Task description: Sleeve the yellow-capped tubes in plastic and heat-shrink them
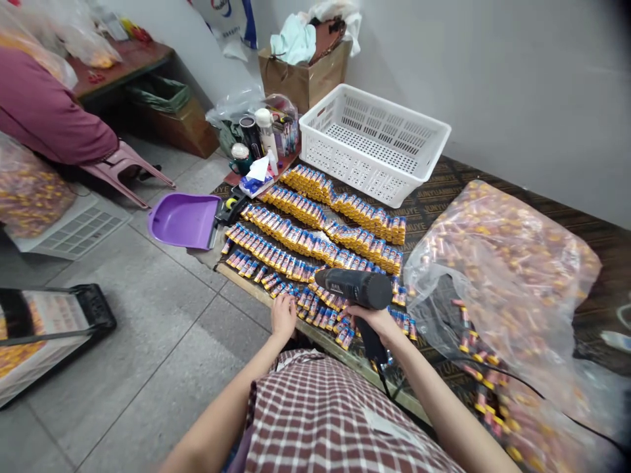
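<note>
My right hand (pixel 377 320) grips the handle of a black heat gun (pixel 352 286), whose nozzle points left over the front rows of small tubes. My left hand (pixel 284 316) is at the table's front edge, its fingers bent together against the nearest tubes; whether one is held is hidden. The small tubes (pixel 290 233) have blue tops, yellow bottoms and printed labels, and lie side by side in several slanting rows. Nearest to me, some tubes (pixel 345 336) are in short, uneven groups.
A white plastic basket (pixel 367 164) stands behind the rows. At right lies a clear bag of tubes (pixel 517 243), with loose tubes (pixel 486 374) and a black cord (pixel 522 380) beside it. A purple dustpan (pixel 185 220) is at left. A person in a maroon sleeve (pixel 49 112) is nearby.
</note>
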{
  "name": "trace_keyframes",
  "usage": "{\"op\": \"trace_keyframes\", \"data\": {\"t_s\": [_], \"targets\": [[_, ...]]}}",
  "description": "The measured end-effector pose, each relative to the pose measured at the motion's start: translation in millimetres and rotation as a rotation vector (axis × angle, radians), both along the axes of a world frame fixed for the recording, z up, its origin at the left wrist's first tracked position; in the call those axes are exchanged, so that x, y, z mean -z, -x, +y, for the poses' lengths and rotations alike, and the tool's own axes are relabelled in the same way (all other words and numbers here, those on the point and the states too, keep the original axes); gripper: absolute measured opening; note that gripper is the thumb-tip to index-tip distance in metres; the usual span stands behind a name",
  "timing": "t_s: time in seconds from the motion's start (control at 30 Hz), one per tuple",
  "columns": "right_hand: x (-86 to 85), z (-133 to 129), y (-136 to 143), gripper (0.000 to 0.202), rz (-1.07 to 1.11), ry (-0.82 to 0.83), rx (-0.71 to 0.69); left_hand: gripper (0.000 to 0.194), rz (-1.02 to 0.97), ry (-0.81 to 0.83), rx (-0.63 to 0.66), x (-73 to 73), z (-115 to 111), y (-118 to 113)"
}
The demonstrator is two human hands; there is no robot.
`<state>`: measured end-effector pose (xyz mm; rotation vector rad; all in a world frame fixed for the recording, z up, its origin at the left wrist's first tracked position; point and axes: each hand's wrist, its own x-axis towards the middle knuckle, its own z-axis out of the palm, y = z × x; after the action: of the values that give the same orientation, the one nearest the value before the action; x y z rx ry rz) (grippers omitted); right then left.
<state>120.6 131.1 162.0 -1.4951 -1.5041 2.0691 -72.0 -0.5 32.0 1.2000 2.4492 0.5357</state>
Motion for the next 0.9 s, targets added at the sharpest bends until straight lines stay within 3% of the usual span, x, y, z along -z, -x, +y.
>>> {"op": "trace_keyframes", "data": {"t_s": [0.13,0.27,0.4,0.5,0.6,0.73,0.9], "targets": [[-12.0,-7.1,-36.7,0.022,-0.045,0.042,0.052,0.032,-0.02,-0.004,0.112,-2.5,44.3,6.0],[-24.3,-24.4,-106.1,0.028,-0.191,0.032,0.172,0.029,-0.035,0.072,0.248,4.2,91.1,-18.2],[-32.3,-47.1,-169.0,0.033,-0.327,0.011,0.335,0.072,0.01,0.167,0.26,13.6,104.9,-53.5],[-33.9,-62.3,-195.8,0.037,-0.344,0.084,0.479,0.083,0.067,0.233,0.268,19.0,103.9,-70.1],[-30.4,-71.0,-203.9,0.037,-0.304,0.128,0.556,0.075,0.137,0.302,0.275,22.3,105.4,-78.3],[-18.7,-71.8,-195.2,0.034,-0.253,0.12,0.572,0.053,0.143,0.321,0.31,23.3,111.7,-82.4],[0.1,-63.9,-173.6,0.032,-0.186,0.112,0.422,0.052,0.141,0.291,0.287,13.8,113.8,-75.9]]}}
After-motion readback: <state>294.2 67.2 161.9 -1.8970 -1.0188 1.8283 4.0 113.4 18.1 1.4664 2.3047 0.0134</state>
